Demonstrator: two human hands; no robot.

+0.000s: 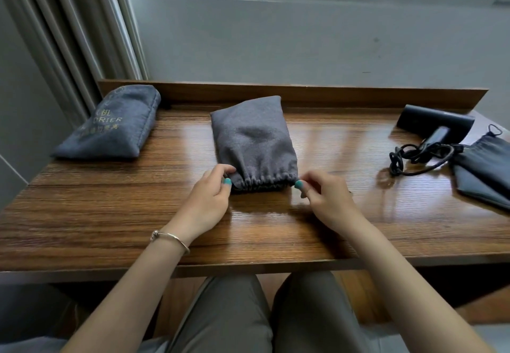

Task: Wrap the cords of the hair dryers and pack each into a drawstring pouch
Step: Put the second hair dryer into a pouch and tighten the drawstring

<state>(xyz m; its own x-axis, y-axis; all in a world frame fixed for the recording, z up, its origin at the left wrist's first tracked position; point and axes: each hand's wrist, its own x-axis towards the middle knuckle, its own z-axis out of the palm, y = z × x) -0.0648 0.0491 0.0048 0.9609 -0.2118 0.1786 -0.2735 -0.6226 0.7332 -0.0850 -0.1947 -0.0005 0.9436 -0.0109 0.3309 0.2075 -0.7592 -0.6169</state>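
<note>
A filled grey drawstring pouch (252, 143) lies in the middle of the wooden table (110, 214), its gathered mouth towards me. My left hand (208, 201) pinches the left end of the gathered mouth. At the right end my right hand (328, 201) pinches too, likely on the drawstring, which is too small to see. A second filled grey pouch (116, 126) with gold lettering lies at the far left. At the far right lies a black hair dryer (436, 126), its black cord (411, 157) loose in loops beside it, next to a flat empty pouch (485, 170).
A raised wooden ledge (289, 93) runs along the table's back edge under a window. A grey curtain (55, 35) hangs at the left. My knees are under the table's front edge.
</note>
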